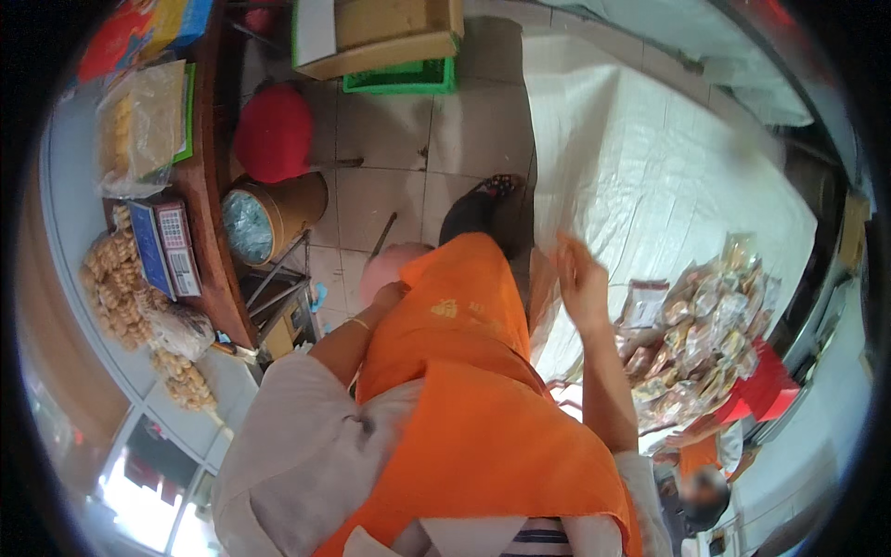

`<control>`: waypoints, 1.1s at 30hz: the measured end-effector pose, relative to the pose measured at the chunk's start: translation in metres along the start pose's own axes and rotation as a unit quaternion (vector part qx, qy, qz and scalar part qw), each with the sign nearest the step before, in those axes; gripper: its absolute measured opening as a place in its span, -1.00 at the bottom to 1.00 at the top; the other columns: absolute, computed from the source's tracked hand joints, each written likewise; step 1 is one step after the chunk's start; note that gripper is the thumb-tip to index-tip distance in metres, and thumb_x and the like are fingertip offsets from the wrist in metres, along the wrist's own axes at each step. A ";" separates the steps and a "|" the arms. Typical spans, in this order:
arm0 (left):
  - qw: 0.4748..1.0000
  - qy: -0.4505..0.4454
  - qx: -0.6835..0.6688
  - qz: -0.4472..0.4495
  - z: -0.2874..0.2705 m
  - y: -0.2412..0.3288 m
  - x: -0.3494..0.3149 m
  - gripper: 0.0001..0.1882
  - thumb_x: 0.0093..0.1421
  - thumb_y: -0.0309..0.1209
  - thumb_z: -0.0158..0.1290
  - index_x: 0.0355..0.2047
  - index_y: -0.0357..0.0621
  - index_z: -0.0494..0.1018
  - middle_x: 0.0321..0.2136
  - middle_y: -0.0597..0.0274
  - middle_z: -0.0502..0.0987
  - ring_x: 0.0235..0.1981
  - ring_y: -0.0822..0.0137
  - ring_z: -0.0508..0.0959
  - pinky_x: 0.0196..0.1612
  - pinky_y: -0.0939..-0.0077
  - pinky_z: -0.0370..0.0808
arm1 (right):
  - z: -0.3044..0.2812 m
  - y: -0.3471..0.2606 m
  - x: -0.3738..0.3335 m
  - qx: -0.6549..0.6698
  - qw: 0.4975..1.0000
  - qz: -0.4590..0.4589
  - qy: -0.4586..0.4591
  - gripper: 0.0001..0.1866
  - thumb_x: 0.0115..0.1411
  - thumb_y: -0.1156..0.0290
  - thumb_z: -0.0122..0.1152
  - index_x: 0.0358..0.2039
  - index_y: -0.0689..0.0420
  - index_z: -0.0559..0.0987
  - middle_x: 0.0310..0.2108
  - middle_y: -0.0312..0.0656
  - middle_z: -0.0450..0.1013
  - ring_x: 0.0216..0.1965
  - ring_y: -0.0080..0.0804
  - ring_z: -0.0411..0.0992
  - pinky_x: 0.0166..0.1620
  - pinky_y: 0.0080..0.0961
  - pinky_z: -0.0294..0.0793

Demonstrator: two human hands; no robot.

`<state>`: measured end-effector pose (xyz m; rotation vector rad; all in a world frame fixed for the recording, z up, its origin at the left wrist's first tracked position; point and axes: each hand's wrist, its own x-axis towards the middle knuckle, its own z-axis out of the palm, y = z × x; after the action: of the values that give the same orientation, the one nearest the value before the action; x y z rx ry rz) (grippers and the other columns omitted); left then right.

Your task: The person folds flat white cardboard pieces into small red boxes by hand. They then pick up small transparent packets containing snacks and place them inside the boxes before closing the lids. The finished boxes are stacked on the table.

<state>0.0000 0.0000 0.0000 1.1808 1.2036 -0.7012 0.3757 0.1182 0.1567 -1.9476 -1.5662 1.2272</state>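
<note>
My left hand [391, 296] is low at the left edge of my orange apron [455, 288], beside a pink stool [394, 264]. Its fingers are mostly hidden, so whether it grips the apron does not show. My right hand [582, 281] is raised over the near-left edge of a large white sheet [668, 176], fingers loosely stretched and apart, nothing seen in them. Right of that hand, a heap of small clear-wrapped packets [701, 325] lies on the sheet, with a flat white-labelled packet [644, 304] at its near side.
On the left, a brown table [212, 186] carries a scale [167, 249] and bagged goods [116, 278]. Beside it stand a red stool [275, 133] and a cardboard drum [292, 213]. A carton [390, 37] sits over a green crate [401, 77]. Another person [701, 492] is at lower right, near a red box [766, 382].
</note>
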 end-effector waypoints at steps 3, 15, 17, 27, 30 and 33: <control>0.992 -0.027 0.077 -0.095 0.008 -0.010 -0.018 -0.56 0.23 -0.25 -0.15 0.10 -0.01 0.39 0.10 0.03 0.36 0.05 0.06 0.42 0.06 0.26 0.41 | 0.020 0.014 -0.092 0.096 0.977 0.154 -0.112 -0.70 0.33 0.42 -0.02 0.00 0.27 0.46 -0.35 -0.07 0.56 -0.30 -0.46 0.54 -0.22 -0.59 0.48; 0.985 -0.089 0.145 0.030 0.065 0.021 0.024 -0.62 0.20 -0.30 -0.12 0.01 -0.06 0.46 -0.02 0.01 0.46 -0.03 0.05 0.48 0.02 0.26 0.43 | 0.106 0.087 -0.211 0.318 0.889 0.271 -0.184 -0.71 0.28 0.54 0.01 0.01 0.24 0.47 -0.12 -0.14 0.51 -0.06 -0.42 0.46 0.00 -0.53 0.42; 0.983 -0.091 0.156 0.040 0.074 0.026 0.038 -0.62 0.20 -0.30 -0.11 0.00 -0.06 0.46 -0.02 0.01 0.46 -0.03 0.05 0.48 0.02 0.26 0.43 | 0.094 0.081 -0.209 0.320 0.880 0.303 -0.179 -0.71 0.28 0.55 0.00 0.01 0.25 0.47 -0.08 -0.13 0.50 -0.01 -0.41 0.44 0.03 -0.52 0.40; 0.973 -0.081 0.210 0.040 0.113 0.020 0.045 -0.62 0.19 -0.29 -0.09 -0.01 -0.08 0.46 -0.05 0.01 0.48 -0.05 0.05 0.49 0.00 0.25 0.43 | 0.107 0.111 -0.257 0.406 0.833 0.340 -0.161 -0.70 0.28 0.59 -0.03 0.03 0.27 0.41 -0.03 -0.15 0.44 0.01 -0.44 0.40 0.03 -0.54 0.39; 0.976 -0.067 0.206 0.034 0.123 0.023 0.040 -0.63 0.19 -0.29 -0.09 -0.02 -0.09 0.46 -0.06 0.01 0.48 -0.05 0.05 0.50 0.00 0.25 0.44 | 0.090 0.108 -0.242 0.338 0.858 0.333 -0.196 -0.72 0.28 0.61 -0.03 0.01 0.29 0.42 -0.09 -0.11 0.47 -0.03 -0.41 0.43 0.02 -0.54 0.40; 0.974 -0.063 0.214 0.034 0.121 0.028 0.044 -0.63 0.18 -0.29 -0.08 -0.02 -0.09 0.47 -0.07 0.01 0.49 -0.06 0.05 0.50 -0.01 0.25 0.44 | 0.097 0.111 -0.247 0.350 0.854 0.328 -0.201 -0.74 0.28 0.61 -0.04 -0.02 0.29 0.42 -0.14 -0.12 0.50 -0.06 -0.39 0.46 0.01 -0.53 0.41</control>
<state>0.0772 -0.0991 -0.0417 1.5003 0.9246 -1.0010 0.3640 -0.1672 0.1207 -1.7930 -0.3798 2.1980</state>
